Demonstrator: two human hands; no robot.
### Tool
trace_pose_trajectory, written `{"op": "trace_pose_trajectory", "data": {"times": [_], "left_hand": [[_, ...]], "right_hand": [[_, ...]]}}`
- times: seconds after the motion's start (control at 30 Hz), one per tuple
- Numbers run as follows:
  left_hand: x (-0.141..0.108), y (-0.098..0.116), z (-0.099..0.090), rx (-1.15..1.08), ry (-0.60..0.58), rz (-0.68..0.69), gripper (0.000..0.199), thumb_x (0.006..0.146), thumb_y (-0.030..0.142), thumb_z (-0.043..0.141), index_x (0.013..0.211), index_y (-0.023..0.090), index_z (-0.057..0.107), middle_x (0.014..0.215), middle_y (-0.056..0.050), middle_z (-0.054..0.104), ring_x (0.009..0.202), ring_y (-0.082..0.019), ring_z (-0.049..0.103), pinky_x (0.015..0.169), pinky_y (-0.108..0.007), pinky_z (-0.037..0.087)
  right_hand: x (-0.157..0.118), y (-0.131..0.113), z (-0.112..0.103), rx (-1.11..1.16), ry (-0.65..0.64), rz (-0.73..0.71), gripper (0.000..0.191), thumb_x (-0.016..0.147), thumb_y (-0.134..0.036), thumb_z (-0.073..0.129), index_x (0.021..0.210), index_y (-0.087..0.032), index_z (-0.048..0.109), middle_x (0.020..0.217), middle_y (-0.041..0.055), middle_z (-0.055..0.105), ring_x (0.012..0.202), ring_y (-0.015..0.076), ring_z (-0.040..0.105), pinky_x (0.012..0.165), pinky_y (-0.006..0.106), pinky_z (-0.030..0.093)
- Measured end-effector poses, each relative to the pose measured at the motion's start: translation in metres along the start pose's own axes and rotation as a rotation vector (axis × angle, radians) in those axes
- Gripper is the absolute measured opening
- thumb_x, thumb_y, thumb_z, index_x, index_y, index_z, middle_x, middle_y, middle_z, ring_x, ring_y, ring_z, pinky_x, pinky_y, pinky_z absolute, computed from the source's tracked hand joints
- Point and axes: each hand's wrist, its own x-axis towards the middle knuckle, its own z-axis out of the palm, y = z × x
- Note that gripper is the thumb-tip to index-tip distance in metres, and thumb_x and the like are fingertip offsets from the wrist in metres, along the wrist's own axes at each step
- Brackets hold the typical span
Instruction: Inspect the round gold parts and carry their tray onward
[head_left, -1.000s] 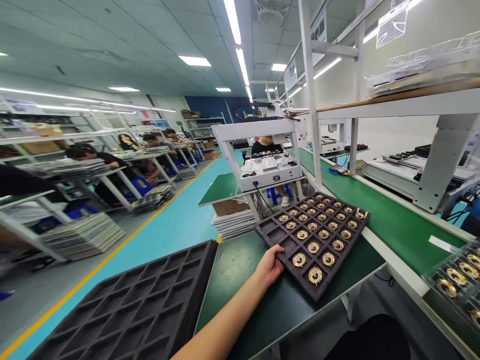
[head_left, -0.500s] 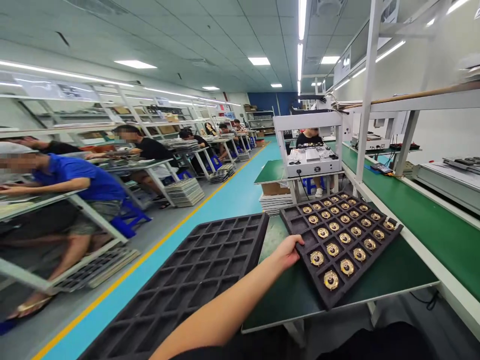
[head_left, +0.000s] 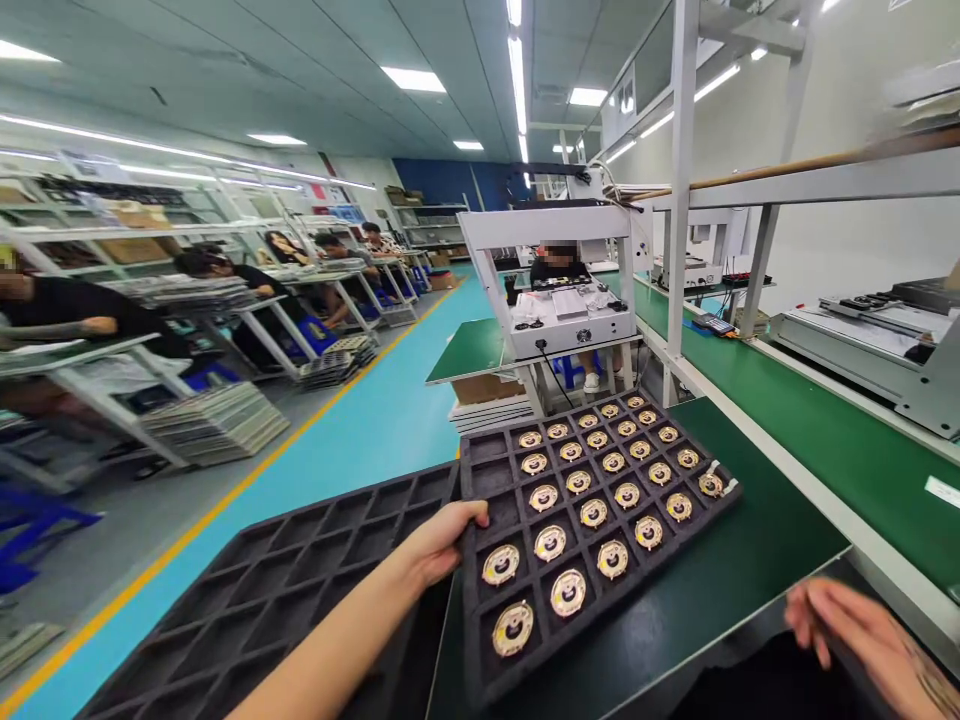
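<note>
My left hand (head_left: pixel 439 540) grips the left edge of a black foam tray (head_left: pixel 487 476) that lies on the dark green table (head_left: pixel 735 570). Most of the tray's square cells hold round gold parts (head_left: pixel 550 542); the cells along its left side are bare. To the left, an empty black foam tray (head_left: pixel 247 610) with bare cells overlaps the table's edge. My right hand (head_left: pixel 862 630) hovers at the lower right with fingers spread, holding nothing, near the table's front edge.
A white machine (head_left: pixel 562 335) stands on a stand behind the table, with a seated person behind it. A green conveyor bench (head_left: pixel 825 440) runs along the right. Several people work at benches on the left across a teal aisle (head_left: pixel 375 430).
The tray of gold parts has slid toward me and to the left in my left hand's grip. My right hand has come into view at the lower right. The camera has swung.
</note>
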Motion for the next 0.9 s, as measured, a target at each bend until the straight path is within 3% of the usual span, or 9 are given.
{"op": "trace_pose_trajectory", "data": {"times": [0.07, 0.17, 0.27, 0.4, 0.47, 0.57, 0.63, 0.73, 0.9], "left_hand": [[0.0, 0.002, -0.004, -0.001, 0.013, 0.004, 0.061, 0.053, -0.008, 0.056, 0.109, 0.009, 0.073, 0.083, -0.012, 0.084, 0.065, -0.031, 0.08, 0.069, -0.041, 0.072], [-0.009, 0.002, -0.007, -0.043, 0.013, 0.018, 0.055, 0.059, -0.009, 0.058, 0.11, 0.006, 0.074, 0.086, -0.014, 0.085, 0.065, -0.03, 0.08, 0.07, -0.039, 0.072], [-0.023, -0.002, -0.006, -0.131, -0.022, 0.05, 0.038, 0.077, -0.001, 0.066, 0.114, 0.005, 0.074, 0.095, -0.017, 0.085, 0.076, -0.031, 0.083, 0.078, -0.04, 0.071], [-0.042, -0.01, -0.002, -0.277, -0.091, -0.006, 0.038, 0.089, 0.016, 0.071, 0.126, 0.009, 0.073, 0.105, -0.017, 0.085, 0.092, -0.035, 0.083, 0.09, -0.049, 0.069], [-0.049, -0.012, 0.001, -0.316, -0.117, -0.042, 0.042, 0.091, 0.021, 0.071, 0.131, 0.009, 0.072, 0.104, -0.018, 0.085, 0.093, -0.038, 0.083, 0.091, -0.054, 0.069], [-0.053, -0.012, 0.002, -0.349, -0.144, -0.051, 0.048, 0.091, 0.027, 0.072, 0.135, 0.008, 0.07, 0.103, -0.019, 0.085, 0.092, -0.039, 0.083, 0.089, -0.055, 0.069], [-0.053, -0.011, 0.001, -0.363, -0.158, -0.053, 0.05, 0.09, 0.026, 0.071, 0.136, 0.009, 0.069, 0.102, -0.018, 0.085, 0.09, -0.039, 0.083, 0.088, -0.055, 0.069], [-0.054, -0.01, -0.001, -0.369, -0.139, -0.063, 0.051, 0.087, 0.021, 0.069, 0.136, 0.009, 0.069, 0.098, -0.017, 0.085, 0.086, -0.038, 0.083, 0.086, -0.056, 0.07], [-0.068, -0.014, -0.009, -0.403, -0.055, -0.038, 0.052, 0.083, 0.014, 0.07, 0.134, 0.008, 0.07, 0.095, -0.018, 0.085, 0.084, -0.04, 0.083, 0.081, -0.056, 0.071]], "right_hand": [[0.048, -0.014, 0.002, -0.045, 0.139, -0.038, 0.064, 0.088, -0.08, 0.061, 0.11, -0.022, 0.074, 0.116, 0.0156, 0.078, 0.092, 0.0292, 0.072, 0.075, 0.043, 0.06], [0.116, -0.03, 0.013, -0.216, 0.373, -0.097, 0.075, 0.077, -0.085, 0.058, 0.11, -0.019, 0.071, 0.114, 0.0188, 0.077, 0.105, 0.037, 0.071, 0.091, 0.05, 0.056], [0.153, -0.039, 0.027, -0.364, 0.277, -0.068, 0.069, 0.08, -0.085, 0.047, 0.097, -0.022, 0.071, 0.099, 0.0154, 0.079, 0.101, 0.0374, 0.071, 0.097, 0.052, 0.051], [0.161, -0.048, 0.035, -0.432, 0.065, 0.049, 0.068, 0.082, -0.087, 0.05, 0.079, -0.024, 0.075, 0.09, 0.0114, 0.081, 0.096, 0.0376, 0.072, 0.089, 0.048, 0.052], [0.158, -0.053, 0.037, -0.326, -0.006, 0.101, 0.063, 0.081, -0.084, 0.06, 0.077, -0.023, 0.075, 0.089, 0.0091, 0.082, 0.094, 0.0362, 0.073, 0.085, 0.045, 0.054], [0.154, -0.059, 0.042, -0.049, -0.083, 0.162, 0.056, 0.084, -0.076, 0.072, 0.091, -0.022, 0.078, 0.099, 0.0066, 0.084, 0.098, 0.0316, 0.075, 0.088, 0.039, 0.057], [0.153, -0.06, 0.048, 0.14, -0.102, 0.204, 0.054, 0.084, -0.071, 0.078, 0.103, -0.021, 0.078, 0.107, 0.0073, 0.085, 0.101, 0.0282, 0.076, 0.089, 0.035, 0.059], [0.156, -0.056, 0.057, 0.39, -0.079, 0.255, 0.051, 0.081, -0.062, 0.087, 0.107, -0.018, 0.079, 0.109, 0.0096, 0.084, 0.098, 0.0259, 0.078, 0.077, 0.031, 0.062], [0.17, -0.052, 0.075, 0.637, -0.009, 0.237, 0.047, 0.079, -0.048, 0.093, 0.11, -0.017, 0.079, 0.106, 0.01, 0.085, 0.087, 0.0268, 0.08, 0.069, 0.033, 0.067]]}}
